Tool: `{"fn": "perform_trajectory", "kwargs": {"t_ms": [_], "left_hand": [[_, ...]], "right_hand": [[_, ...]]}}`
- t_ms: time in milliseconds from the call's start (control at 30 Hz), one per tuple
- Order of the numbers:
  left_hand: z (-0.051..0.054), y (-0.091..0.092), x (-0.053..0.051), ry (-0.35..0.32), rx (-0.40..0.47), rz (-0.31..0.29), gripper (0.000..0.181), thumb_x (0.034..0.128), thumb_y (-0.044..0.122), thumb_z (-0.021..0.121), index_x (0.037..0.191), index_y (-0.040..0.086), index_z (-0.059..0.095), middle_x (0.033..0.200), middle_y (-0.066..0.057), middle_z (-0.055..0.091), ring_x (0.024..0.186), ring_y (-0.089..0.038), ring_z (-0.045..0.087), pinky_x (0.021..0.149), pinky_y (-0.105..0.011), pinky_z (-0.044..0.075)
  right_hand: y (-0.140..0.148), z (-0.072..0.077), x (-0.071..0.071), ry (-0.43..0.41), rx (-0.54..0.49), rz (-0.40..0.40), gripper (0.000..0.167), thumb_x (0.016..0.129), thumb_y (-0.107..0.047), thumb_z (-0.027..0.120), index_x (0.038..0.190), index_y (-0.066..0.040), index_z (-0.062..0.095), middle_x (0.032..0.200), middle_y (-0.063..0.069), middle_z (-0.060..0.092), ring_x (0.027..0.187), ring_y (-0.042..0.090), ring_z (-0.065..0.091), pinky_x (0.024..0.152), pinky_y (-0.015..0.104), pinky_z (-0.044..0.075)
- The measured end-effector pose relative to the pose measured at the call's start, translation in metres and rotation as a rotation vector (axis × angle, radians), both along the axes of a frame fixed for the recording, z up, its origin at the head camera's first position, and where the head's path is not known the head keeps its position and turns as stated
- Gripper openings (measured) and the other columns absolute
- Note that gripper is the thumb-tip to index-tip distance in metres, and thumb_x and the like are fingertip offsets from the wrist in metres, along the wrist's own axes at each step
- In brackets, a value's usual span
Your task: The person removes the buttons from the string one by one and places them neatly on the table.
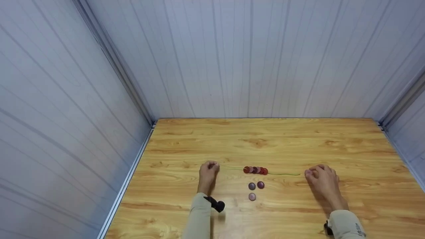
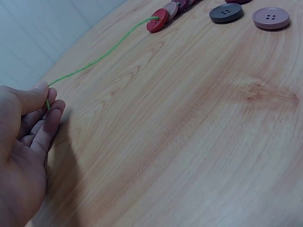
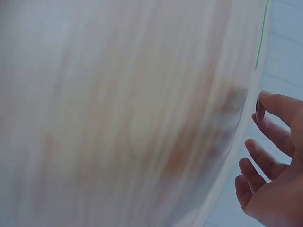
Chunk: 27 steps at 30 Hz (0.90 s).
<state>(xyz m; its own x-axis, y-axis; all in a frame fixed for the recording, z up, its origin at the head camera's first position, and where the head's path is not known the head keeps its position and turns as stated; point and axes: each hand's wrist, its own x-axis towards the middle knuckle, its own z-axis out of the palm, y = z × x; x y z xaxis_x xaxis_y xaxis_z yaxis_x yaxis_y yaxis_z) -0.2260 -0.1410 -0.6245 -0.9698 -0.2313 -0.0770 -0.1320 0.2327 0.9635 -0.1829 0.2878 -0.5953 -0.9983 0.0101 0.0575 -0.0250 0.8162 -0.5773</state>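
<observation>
Between thumb and fingertips my left hand [image 2: 31, 127] pinches the left end of a green cord [image 2: 105, 55], with a short tail hanging below the thumb. Several overlapping red, pink and dark purple buttons [image 1: 255, 170] are strung along the cord's middle. To their right the cord's other end lies loose on the table, short of my right hand [image 1: 323, 181]. In the right wrist view a small button [image 3: 258, 109], seen nearly edge-on, is pinched between the right thumb and index finger, with the other fingers loosely bent. Its colour is hard to tell.
Three loose buttons lie in front of the strung row: a grey one [image 1: 252, 186], a dark purple one [image 1: 260, 185] and a pinkish one [image 1: 252, 197]. The wooden table [image 1: 265, 142] meets a pale panel wall [image 1: 232, 66] at its back edge, with side panels left and right.
</observation>
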Motion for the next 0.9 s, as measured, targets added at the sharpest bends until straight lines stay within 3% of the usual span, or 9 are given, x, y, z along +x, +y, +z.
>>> {"fn": "perform_trajectory", "kwargs": {"t_ms": [400,600,900], "left_hand": [[0.001,0.001,0.001,0.014,0.011,-0.005,0.012,0.0924,0.011,0.062,0.096,0.001,0.067,0.087,-0.008,0.066,0.079,-0.014,0.059,0.072,-0.027,0.049],[0.000,0.001,0.001,0.011,0.042,-0.010,0.011,0.0926,0.010,0.062,0.095,0.000,0.066,0.086,-0.008,0.064,0.078,-0.015,0.058,0.070,-0.027,0.048],[0.000,0.000,0.001,-0.001,0.019,-0.017,0.012,0.0937,0.012,0.061,0.098,0.003,0.067,0.091,-0.008,0.065,0.081,-0.015,0.058,0.072,-0.027,0.049]], "right_hand": [[-0.029,0.004,0.004,0.010,-0.053,0.072,0.035,0.095,-0.033,0.060,0.117,-0.005,0.062,0.127,0.022,0.049,0.116,0.046,0.039,0.095,0.062,0.025],[-0.051,0.005,0.008,0.025,-0.075,0.111,0.032,0.092,-0.030,0.064,0.114,-0.007,0.064,0.126,0.019,0.051,0.122,0.046,0.037,0.099,0.064,0.022],[-0.081,-0.001,0.015,0.171,-0.030,0.157,0.024,0.086,-0.024,0.071,0.104,-0.008,0.069,0.118,0.017,0.059,0.113,0.039,0.049,0.095,0.060,0.032]]}}
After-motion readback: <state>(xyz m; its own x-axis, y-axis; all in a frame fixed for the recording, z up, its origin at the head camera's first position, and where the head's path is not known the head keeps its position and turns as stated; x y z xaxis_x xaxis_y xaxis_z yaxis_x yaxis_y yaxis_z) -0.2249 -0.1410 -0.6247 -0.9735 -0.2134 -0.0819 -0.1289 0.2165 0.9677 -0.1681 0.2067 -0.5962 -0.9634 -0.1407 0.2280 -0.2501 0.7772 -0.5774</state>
